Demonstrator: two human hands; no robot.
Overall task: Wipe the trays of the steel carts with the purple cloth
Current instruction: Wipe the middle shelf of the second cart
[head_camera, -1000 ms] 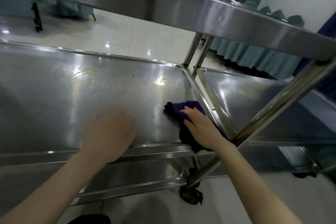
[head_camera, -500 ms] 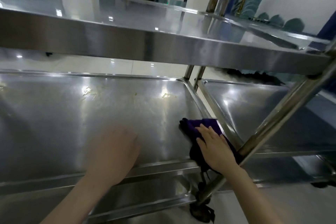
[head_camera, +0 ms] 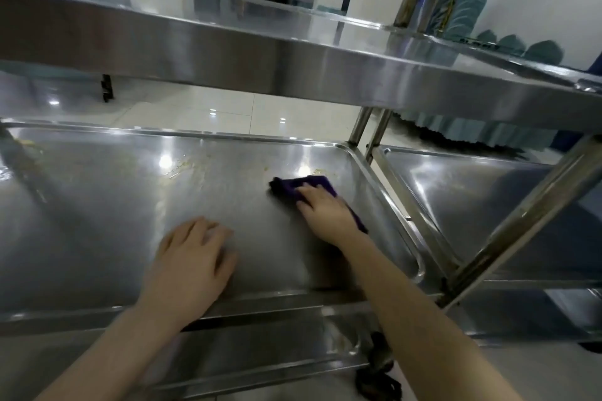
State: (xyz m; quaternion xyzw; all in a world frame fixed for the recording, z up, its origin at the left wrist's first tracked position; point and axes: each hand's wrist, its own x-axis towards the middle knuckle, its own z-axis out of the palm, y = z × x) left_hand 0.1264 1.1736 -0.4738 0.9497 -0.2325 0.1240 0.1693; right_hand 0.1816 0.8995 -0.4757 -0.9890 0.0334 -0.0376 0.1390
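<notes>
Purple cloth (head_camera: 314,184) is seen lying flat on the middle steel tray (head_camera: 97,221), toward its far right corner and just inside the right rim. It is pressed down by the right hand (head_camera: 325,210), whose fingers are laid straight and close together over it. The cloth's far edge and right edge are left showing past the fingers.

The left hand (head_camera: 192,265) is rested palm-down on bare steel near the tray's front rim, well apart from the cloth. Its fingers are loosely spread and nothing is held. Its outline is somewhat blurred.

Yellowish smears (head_camera: 184,169) are visible on the tray beyond the left hand, and a smaller patch is seen just beyond the cloth.

The top tray (head_camera: 293,55) is seen across the upper frame, and a lower tray (head_camera: 260,348) is partly covered by the forearms. A neighbouring tray (head_camera: 482,205) is set just beside the middle one on the right, and a slanting steel post (head_camera: 527,218) is seen in front of it. A dark caster (head_camera: 378,374) is seen at the bottom edge, and pale tiled floor (head_camera: 228,111) is visible between the top and middle trays.
</notes>
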